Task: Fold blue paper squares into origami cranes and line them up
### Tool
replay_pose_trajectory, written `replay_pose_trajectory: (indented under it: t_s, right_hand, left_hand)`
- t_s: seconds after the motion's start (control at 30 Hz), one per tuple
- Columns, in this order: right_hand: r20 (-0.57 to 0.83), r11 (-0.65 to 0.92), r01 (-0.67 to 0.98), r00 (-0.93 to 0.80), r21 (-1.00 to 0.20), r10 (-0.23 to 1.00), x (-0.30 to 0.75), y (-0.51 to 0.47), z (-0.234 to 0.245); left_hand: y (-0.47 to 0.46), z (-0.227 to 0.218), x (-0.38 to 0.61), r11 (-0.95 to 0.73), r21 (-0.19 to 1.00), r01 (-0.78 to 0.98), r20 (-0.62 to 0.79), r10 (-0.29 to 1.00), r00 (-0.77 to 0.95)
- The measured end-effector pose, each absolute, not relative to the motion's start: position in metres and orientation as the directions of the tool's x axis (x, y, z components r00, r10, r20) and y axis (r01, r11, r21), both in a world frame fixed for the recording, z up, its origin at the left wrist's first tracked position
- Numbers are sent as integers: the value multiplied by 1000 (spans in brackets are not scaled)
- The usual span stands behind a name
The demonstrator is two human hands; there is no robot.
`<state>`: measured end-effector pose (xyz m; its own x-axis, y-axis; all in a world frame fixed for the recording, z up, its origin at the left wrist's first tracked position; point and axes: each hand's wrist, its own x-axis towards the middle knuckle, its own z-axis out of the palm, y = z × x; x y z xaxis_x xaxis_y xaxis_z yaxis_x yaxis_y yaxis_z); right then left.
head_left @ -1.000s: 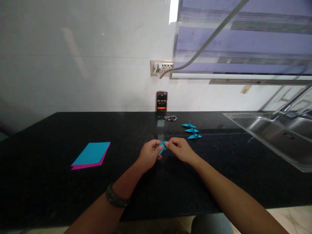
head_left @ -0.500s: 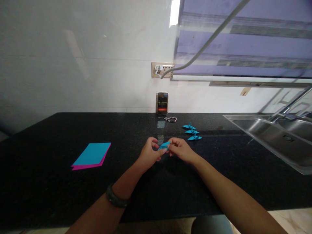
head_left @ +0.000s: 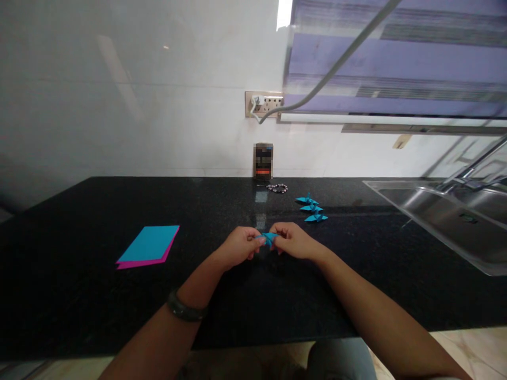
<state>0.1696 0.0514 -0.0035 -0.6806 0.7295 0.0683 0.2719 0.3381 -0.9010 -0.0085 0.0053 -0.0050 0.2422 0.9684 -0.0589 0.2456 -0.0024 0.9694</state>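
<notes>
A small blue folded paper crane (head_left: 269, 239) is pinched between both my hands above the dark countertop. My left hand (head_left: 240, 246) grips its left end between thumb and fingers. On the other side, my right hand (head_left: 293, 240) closes on the right end, its fingers curled. Parts of the crane are hidden behind my fingertips. Beyond my right hand stand several finished-looking blue paper cranes, the closest one (head_left: 316, 217) lying in a row with the others. To the left lies a stack of square paper (head_left: 150, 245), blue on top and magenta below.
A beaded bracelet (head_left: 277, 188) lies at the back of the black countertop (head_left: 206, 206), before a small dark box (head_left: 263, 161) against the wall. A steel sink (head_left: 439, 221) is at the right. A grey cable (head_left: 328, 79) runs from the wall socket (head_left: 272, 103).
My left hand has shifted its grip, from fingers apart to a closed pinch on the crane's left end. The crane has turned to lie more level. The view has tilted slightly down.
</notes>
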Motion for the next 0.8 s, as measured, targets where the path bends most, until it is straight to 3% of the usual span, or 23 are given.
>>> replay_pose_trajectory:
  t_s: [0.17, 0.4, 0.57, 0.8]
  right_hand:
    - [-69, 142, 191, -798, -971, 599, 171, 48, 5]
    - [-20, -224, -152, -787, -963, 617, 161, 38, 1]
    - [21, -287, -263, -770, -921, 637, 153, 31, -1]
    - [31, -354, -346, -752, -869, 658, 147, 25, 2]
  left_hand:
    - [0, 0, -8, 99, 989, 113, -134, 919, 371]
    - [0, 1, -7, 299, 915, -272, -172, 896, 409]
    - [-1, 0, -6, 356, 831, -428, -166, 892, 421]
    - [-3, 0, -2, 349, 787, -509, -126, 898, 421]
